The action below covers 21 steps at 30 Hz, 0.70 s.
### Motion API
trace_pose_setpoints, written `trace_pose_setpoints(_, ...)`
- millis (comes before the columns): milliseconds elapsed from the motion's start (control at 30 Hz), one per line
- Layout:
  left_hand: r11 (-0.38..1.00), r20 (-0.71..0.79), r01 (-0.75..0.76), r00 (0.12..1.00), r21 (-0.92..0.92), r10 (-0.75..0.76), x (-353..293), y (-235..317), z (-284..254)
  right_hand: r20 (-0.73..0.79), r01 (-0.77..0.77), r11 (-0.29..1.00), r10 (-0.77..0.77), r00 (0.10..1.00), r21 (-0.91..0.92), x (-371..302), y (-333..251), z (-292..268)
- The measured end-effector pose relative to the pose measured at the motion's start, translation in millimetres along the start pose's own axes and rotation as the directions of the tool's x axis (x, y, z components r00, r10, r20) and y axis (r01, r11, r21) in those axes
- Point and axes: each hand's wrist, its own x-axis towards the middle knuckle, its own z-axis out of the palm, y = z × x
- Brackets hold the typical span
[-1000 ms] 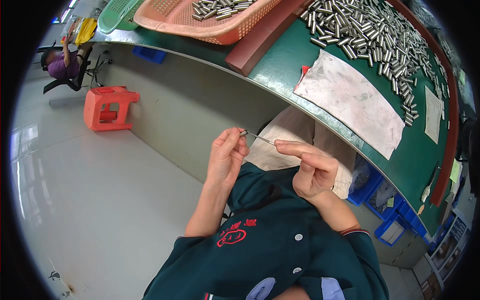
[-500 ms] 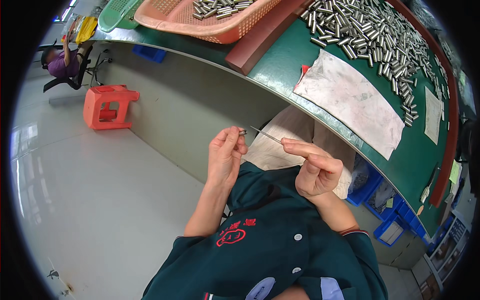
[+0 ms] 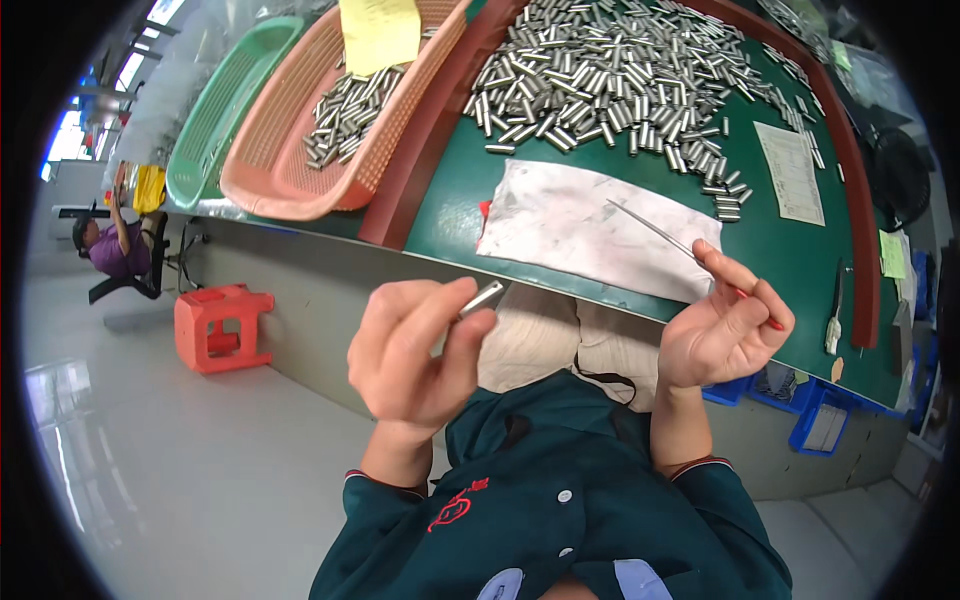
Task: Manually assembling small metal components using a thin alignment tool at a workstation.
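Note:
My left hand (image 3: 415, 350) pinches a small shiny metal cylinder (image 3: 482, 299) between thumb and forefinger, in front of the table's near edge. A hole or slot shows near the cylinder's outer end. In my right hand (image 3: 725, 325) is a thin, pointed metal tool with a red handle, like a needle file (image 3: 655, 230); its tip points up and left over a stained white cloth (image 3: 560, 215). The tool and the cylinder are well apart. Beyond the cloth lies a large heap of similar metal cylinders (image 3: 610, 75) on the green tabletop (image 3: 440, 215).
An orange basket (image 3: 255, 165) holds more cylinders and a yellow paper (image 3: 380, 35); a green basket (image 3: 225, 110) stands left of it. Red-brown rails (image 3: 420, 150) border the heap. A paper slip (image 3: 790, 170) lies right. A red stool (image 3: 225, 325) and a seated person (image 3: 120, 245) are left.
My hands have moved apart and up toward the table. The tool's tip has gone from beside the cylinder to above the cloth. The view has shifted, showing more of the tabletop.

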Motion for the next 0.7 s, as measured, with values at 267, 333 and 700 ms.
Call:
trace_pose_setpoints(267,0.981,0.484,-0.193,0.86,0.022,0.159,20.4,-28.7,39.7,-0.096,-0.127,0.984,0.139,0.986,0.124,3.5,3.0,0.3)
trace_pose_setpoints(333,0.996,0.327,-0.018,0.944,-0.085,0.045,27.9,-19.0,25.5,-0.044,-0.147,0.98,0.154,0.987,0.131,1.8,1.8,-3.8)
trace_pose_setpoints(700,-0.51,0.691,0.487,0.336,-0.709,-0.639,-71.7,-35.4,-13.9,-0.03,-0.21,0.976,0.212,0.977,0.065,-0.1,0.7,-10.0)
